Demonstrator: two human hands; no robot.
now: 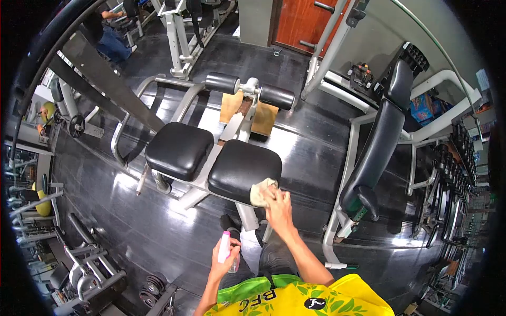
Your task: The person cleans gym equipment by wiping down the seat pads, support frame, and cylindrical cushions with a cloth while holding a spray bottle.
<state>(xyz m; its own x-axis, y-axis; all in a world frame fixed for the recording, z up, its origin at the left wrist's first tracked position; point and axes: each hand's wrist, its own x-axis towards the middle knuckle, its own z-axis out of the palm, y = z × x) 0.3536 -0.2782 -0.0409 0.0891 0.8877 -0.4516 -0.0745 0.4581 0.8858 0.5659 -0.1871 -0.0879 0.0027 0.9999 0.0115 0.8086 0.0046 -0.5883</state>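
My right hand (279, 206) is closed on a crumpled pale cloth (262, 193), which lies against the front right edge of a black padded seat (246, 167). Lower down and to the left, my left hand (226, 252) is wrapped round a spray bottle (225, 245) with a pink and white top; most of its body is hidden by my fingers. A second black padded seat (180, 151) sits beside the first on the same grey metal frame. Beyond the seats are two black foam rollers, the left roller (222, 82) and the right roller (277, 97).
To my right stands a black padded bench (375, 150) on a white frame, with a dumbbell rack (448, 168) behind it. Weight plates (152, 284) are at the lower left. A person in blue trousers (113, 45) is at the far upper left. A red door (304, 23) is at the back.
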